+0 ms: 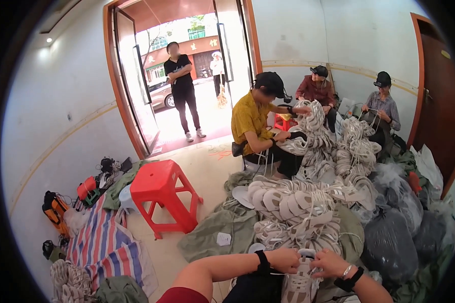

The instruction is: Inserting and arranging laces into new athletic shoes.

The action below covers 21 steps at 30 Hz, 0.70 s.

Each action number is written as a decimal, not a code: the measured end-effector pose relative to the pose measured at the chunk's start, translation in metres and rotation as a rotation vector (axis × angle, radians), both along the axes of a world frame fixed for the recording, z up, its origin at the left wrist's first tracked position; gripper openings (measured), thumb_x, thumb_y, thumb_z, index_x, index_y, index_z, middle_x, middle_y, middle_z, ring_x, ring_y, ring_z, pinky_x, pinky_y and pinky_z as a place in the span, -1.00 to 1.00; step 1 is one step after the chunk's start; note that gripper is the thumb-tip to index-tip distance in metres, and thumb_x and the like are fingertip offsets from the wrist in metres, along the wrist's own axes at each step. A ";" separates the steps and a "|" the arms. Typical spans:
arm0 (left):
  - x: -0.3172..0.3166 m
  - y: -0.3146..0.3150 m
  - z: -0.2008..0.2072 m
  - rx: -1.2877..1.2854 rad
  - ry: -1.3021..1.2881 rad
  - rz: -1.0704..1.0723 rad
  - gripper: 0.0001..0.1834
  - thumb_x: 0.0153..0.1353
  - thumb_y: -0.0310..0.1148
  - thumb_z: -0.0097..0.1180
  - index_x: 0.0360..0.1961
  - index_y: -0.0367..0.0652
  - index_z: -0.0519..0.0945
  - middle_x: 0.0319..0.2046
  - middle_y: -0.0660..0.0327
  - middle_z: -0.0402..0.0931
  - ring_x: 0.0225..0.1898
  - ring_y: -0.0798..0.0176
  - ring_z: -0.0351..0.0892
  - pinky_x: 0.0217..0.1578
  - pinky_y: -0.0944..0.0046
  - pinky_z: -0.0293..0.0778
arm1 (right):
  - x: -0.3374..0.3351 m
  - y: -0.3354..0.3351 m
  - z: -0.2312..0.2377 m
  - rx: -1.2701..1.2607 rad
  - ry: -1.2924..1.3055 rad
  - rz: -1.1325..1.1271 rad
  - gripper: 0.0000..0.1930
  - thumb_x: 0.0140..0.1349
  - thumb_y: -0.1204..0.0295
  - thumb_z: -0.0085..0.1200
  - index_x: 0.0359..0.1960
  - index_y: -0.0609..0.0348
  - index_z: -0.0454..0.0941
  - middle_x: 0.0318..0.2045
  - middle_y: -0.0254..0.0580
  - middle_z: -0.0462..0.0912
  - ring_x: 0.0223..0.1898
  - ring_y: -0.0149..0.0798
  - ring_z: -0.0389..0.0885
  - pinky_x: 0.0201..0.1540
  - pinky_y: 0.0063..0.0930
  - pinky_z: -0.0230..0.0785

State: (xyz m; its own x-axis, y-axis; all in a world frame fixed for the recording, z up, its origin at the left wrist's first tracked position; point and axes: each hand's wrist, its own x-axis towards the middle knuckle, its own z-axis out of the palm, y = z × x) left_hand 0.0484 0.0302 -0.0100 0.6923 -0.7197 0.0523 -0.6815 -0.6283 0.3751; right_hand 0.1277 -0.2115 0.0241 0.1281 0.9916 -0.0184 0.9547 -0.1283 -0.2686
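Observation:
A beige-and-white lace-up shoe [299, 284] rests at my lap, its toe pointing down toward the lower edge of the view. My left hand [283, 259] is closed at the left side of the shoe's collar, fingers pinched near the top of the lacing. On the opposite side, my right hand [330, 263] grips the edge by the upper eyelets. A pale lace strand shows under my left wrist. Small details between the fingertips are hidden. Just beyond my hands lies a large heap of similar beige shoes [293, 202], stacked in rows.
A red plastic stool [162, 194] stands left of the heap, near green cloth sacks [220, 230]. A striped sheet [103, 245] covers floor at left. Dark plastic bags [392, 242] crowd the right. A co-worker in yellow [253, 118] and two others sit behind the heap; a person [179, 81] stands in the doorway.

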 end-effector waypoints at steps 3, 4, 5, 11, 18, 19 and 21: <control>0.006 -0.007 -0.008 0.010 -0.020 0.023 -0.71 0.01 -0.18 0.10 -0.61 -0.20 0.60 -0.47 0.04 0.50 -0.32 -0.07 0.47 -0.28 0.01 0.45 | 0.004 -0.004 -0.007 -0.008 0.008 0.012 -0.70 -0.05 0.07 0.32 -0.37 -0.10 0.60 -0.39 -0.27 0.45 -0.26 -0.11 0.43 -0.18 -0.29 0.36; 0.006 -0.008 -0.008 0.018 -0.032 0.026 -0.71 0.01 -0.18 0.10 -0.61 -0.20 0.60 -0.47 0.04 0.50 -0.32 -0.07 0.47 -0.28 0.01 0.45 | 0.004 -0.004 -0.007 0.000 -0.003 0.015 -0.70 -0.05 0.07 0.32 -0.37 -0.10 0.60 -0.39 -0.27 0.45 -0.26 -0.11 0.43 -0.18 -0.29 0.36; 0.006 -0.009 -0.007 0.028 -0.020 0.029 -0.72 0.00 -0.19 0.09 -0.61 -0.20 0.60 -0.48 0.04 0.50 -0.32 -0.08 0.48 -0.29 0.00 0.45 | 0.004 -0.005 -0.005 0.002 0.012 0.009 -0.70 -0.04 0.07 0.31 -0.37 -0.10 0.60 -0.39 -0.27 0.45 -0.26 -0.11 0.43 -0.17 -0.29 0.36; 0.011 -0.007 -0.016 0.028 0.065 0.047 -0.78 -0.10 -0.23 0.11 -0.64 -0.18 0.60 -0.53 0.01 0.50 -0.35 -0.13 0.48 -0.34 -0.05 0.44 | 0.005 -0.001 -0.010 0.021 -0.008 0.053 -0.70 -0.02 0.05 0.30 -0.36 -0.09 0.60 -0.40 -0.26 0.44 -0.28 -0.11 0.43 -0.17 -0.30 0.33; 0.009 -0.013 -0.015 0.016 0.241 0.154 -0.86 -0.21 -0.32 0.12 -0.61 -0.12 0.64 -0.58 0.03 0.56 -0.43 -0.13 0.55 -0.39 -0.05 0.44 | 0.012 0.000 -0.006 -0.039 0.030 0.128 -0.71 -0.03 0.12 0.31 -0.29 -0.13 0.61 -0.38 -0.26 0.46 -0.26 -0.09 0.44 -0.15 -0.28 0.33; 0.009 -0.013 -0.014 -0.014 0.270 0.161 -0.85 -0.23 -0.33 0.11 -0.60 -0.14 0.64 -0.57 0.00 0.57 -0.45 -0.16 0.56 -0.41 -0.07 0.44 | 0.014 0.000 -0.006 -0.059 0.036 0.149 -0.72 -0.03 0.14 0.31 -0.28 -0.15 0.61 -0.37 -0.26 0.47 -0.24 -0.09 0.45 -0.15 -0.27 0.33; 0.008 -0.012 -0.011 -0.027 0.294 0.161 -0.85 -0.22 -0.33 0.12 -0.59 -0.14 0.64 -0.57 0.00 0.57 -0.45 -0.15 0.56 -0.41 -0.06 0.44 | 0.014 0.002 -0.005 -0.061 0.034 0.159 -0.72 -0.03 0.14 0.31 -0.27 -0.16 0.61 -0.36 -0.26 0.48 -0.23 -0.08 0.46 -0.14 -0.27 0.34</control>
State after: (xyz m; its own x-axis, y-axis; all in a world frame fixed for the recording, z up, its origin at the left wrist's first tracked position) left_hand 0.0565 0.0182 -0.0210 0.7854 -0.6009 -0.1488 -0.4344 -0.7062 0.5592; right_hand 0.1421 -0.2090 0.0188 -0.0323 0.9962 -0.0804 0.9548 0.0070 -0.2972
